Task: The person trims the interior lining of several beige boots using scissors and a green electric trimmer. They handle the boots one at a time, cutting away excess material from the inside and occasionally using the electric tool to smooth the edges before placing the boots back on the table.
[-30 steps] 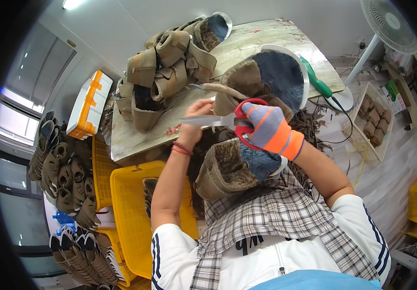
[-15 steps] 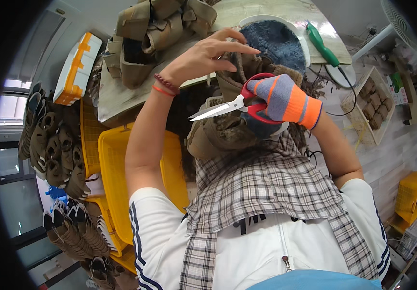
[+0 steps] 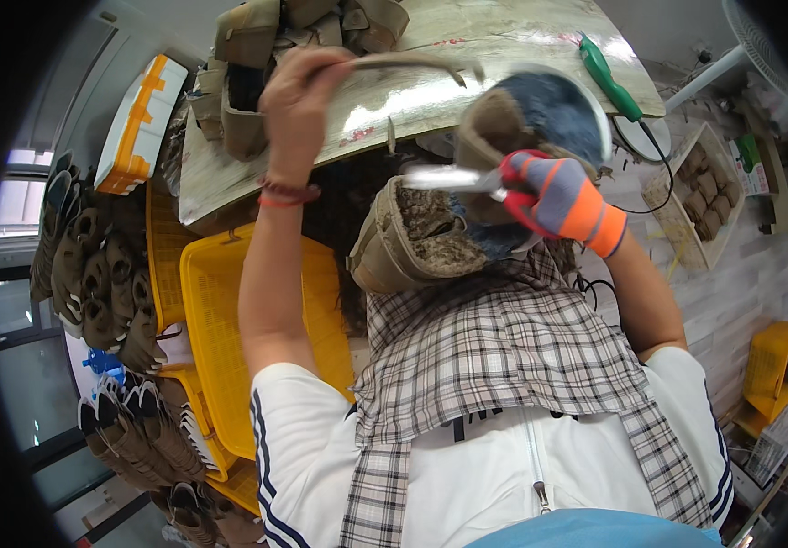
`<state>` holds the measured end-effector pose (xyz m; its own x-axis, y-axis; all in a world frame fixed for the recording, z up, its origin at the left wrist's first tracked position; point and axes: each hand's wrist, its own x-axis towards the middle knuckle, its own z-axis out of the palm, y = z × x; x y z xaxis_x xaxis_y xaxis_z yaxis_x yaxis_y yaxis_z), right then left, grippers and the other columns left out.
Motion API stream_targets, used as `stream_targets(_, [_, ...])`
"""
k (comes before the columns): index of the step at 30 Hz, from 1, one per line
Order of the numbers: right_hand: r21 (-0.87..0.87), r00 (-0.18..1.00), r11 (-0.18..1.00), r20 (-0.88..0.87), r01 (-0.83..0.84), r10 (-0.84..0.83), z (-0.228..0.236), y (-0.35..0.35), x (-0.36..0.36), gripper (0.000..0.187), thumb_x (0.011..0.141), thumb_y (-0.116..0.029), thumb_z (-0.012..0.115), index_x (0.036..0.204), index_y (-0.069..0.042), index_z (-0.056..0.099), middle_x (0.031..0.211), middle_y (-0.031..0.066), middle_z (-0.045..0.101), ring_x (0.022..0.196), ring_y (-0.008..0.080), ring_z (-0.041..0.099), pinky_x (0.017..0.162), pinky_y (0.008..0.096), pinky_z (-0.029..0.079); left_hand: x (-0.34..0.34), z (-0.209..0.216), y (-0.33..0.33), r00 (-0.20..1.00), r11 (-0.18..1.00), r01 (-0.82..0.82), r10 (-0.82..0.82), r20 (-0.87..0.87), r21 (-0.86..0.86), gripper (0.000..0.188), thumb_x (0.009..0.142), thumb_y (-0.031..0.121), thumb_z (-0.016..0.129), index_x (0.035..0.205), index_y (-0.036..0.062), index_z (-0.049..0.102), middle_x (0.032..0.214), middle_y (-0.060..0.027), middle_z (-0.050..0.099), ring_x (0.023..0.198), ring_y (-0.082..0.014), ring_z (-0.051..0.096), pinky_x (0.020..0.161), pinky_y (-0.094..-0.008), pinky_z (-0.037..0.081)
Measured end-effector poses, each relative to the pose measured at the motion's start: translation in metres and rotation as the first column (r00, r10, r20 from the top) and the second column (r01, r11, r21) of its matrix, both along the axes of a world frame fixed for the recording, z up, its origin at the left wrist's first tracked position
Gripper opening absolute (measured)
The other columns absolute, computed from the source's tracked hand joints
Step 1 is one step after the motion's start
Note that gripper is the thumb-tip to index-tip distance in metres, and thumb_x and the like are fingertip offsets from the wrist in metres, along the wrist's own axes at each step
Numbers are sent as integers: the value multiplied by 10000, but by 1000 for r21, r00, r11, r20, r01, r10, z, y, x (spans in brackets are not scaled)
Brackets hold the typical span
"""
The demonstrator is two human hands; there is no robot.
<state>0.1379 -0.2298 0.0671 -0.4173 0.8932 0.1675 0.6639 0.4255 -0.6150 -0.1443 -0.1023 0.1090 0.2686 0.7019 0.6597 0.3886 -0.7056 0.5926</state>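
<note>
My bare left hand, blurred by motion, is raised over the table's near edge. A thin tan-brown strip is pinched in its fingers and trails off to the right. In a grey and orange glove, my right hand grips red-handled scissors, whose blurred blades point left. Below the blades, a tan boot with shaggy brown fleece inside rests against my checked apron. Beyond it, just above the scissors, is another tan piece with an opening, beside blue fleece.
On the table are piled tan boot pieces at the left and a green corded tool at the right. A yellow crate stands at my left, near racked boots. A basket of brown pieces sits right.
My left hand has moved left and up from the boots, now with a strip in its fingers. The scissors have shifted slightly right and up, and the boots' fleece opening is more exposed.
</note>
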Motion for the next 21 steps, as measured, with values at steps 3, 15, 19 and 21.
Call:
stream_targets(3, [-43, 916, 944, -230, 327, -328, -21, 4, 12, 381, 713, -167, 739, 1030, -26, 582, 844, 144, 645, 742, 268, 638, 643, 300, 490, -81, -84, -13, 919, 931, -362, 366, -145, 48, 210, 843, 110, 586, 1037, 31, 612, 1093, -112, 553, 1018, -263, 531, 886, -337, 429])
stream_targets(15, [-468, 946, 875, -208, 127, -249, -12, -6, -66, 383, 694, -225, 750, 947, -2, 567, 746, 128, 608, 655, 214, 573, 625, 324, 460, -43, -160, -179, 298, 243, 787, 655, 695, -567, 415, 933, 307, 500, 1185, -22, 516, 1138, -132, 591, 1029, -224, 574, 905, -361, 454])
stream_targets(19, [-433, 912, 898, -394, -76, -112, -26, -20, -63, 337, 728, -154, 721, 969, 17, 558, 795, 89, 609, 682, 133, 512, 646, 294, 454, -41, -176, -183, 285, 340, 804, 501, 817, -488, 372, 933, 232, 507, 1191, -36, 504, 1152, -135, 586, 1049, -224, 569, 926, -356, 444])
stream_targets(21, [-471, 823, 869, -547, -151, -154, -29, -30, -66, 356, 751, -141, 698, 1029, 27, 552, 854, 94, 620, 754, 124, 538, 691, 288, 462, -39, -176, -189, 224, 374, 819, 489, 843, -435, 368, 931, 233, 510, 1178, -39, 513, 1151, -135, 586, 1049, -222, 568, 925, -352, 444])
